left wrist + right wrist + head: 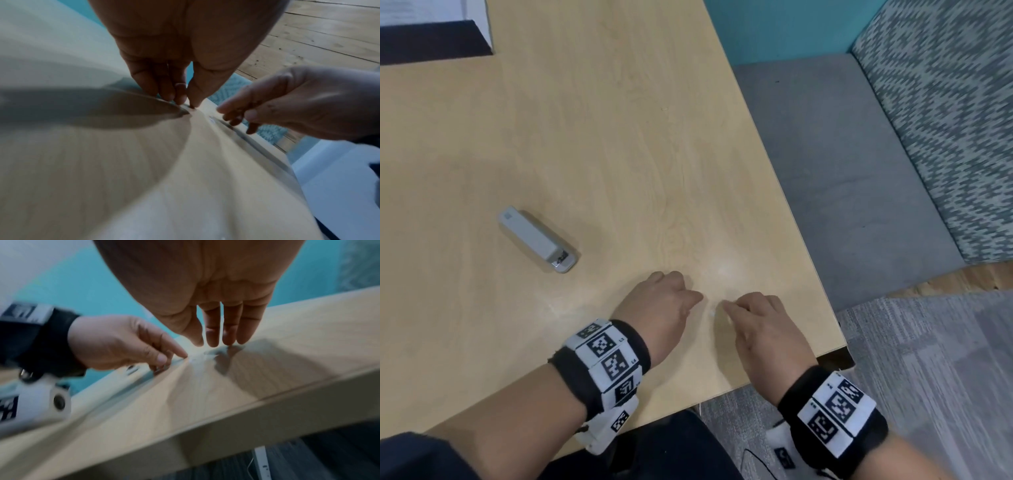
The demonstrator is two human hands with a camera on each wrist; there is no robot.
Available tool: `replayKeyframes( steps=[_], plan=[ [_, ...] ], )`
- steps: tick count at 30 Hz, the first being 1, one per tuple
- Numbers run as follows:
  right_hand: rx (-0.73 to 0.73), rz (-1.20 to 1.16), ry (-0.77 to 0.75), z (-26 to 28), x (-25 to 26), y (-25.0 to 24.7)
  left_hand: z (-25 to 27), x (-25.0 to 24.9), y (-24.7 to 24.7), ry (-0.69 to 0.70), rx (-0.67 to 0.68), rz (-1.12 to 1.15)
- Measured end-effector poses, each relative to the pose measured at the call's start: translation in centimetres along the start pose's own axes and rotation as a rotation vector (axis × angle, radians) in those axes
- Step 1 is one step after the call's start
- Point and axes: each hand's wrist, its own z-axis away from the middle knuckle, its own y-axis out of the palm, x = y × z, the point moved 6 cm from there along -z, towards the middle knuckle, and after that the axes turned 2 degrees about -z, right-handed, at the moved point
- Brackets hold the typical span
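Observation:
Both hands are down on a pale wooden table (619, 137) near its front right corner. My left hand (693, 298) has its fingers bent, and its thumb and fingertips (180, 100) touch the tabletop close together. My right hand (732, 306) points its straight fingers (228, 339) down onto the wood. A tiny whitish speck (711, 312) lies on the table between the two hands, and neither hand holds it. In the right wrist view the speck (194, 361) sits just off my left index fingertip (184, 355). A grey stapler (537, 240) lies to the left, apart from both hands.
The table's right edge (808, 274) runs close past my right hand. Beyond it are a grey bench seat (842, 171), a patterned backrest (945, 102) and carpet (928, 359). A white and dark box (431, 34) sits at the far left.

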Motion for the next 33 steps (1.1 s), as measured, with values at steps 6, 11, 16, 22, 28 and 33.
replayKeyframes(
  steps=[6,11,16,22,28,33],
  plan=[
    [0.057,0.083,-0.061,1.2,0.6,0.5,-0.1,1.4,-0.4,-0.066,-0.02,0.173],
    [0.122,0.235,-0.028,0.4,0.8,0.8,0.0,1.4,-0.4,-0.058,-0.042,0.192],
    [-0.008,0.059,0.016,-0.2,-1.0,-0.8,0.1,1.4,-0.5,-0.041,-0.07,0.212],
    [-0.035,0.08,-0.006,-0.1,-0.8,-0.3,0.0,1.5,-0.5,-0.052,-0.057,0.21],
    [-0.065,0.092,0.018,-0.1,-0.7,0.0,-0.3,0.6,0.1,-0.016,0.034,0.123],
    [-0.081,0.153,-0.018,-0.6,-0.3,-0.1,-0.6,0.8,0.3,-0.029,0.026,0.156]
  ],
)
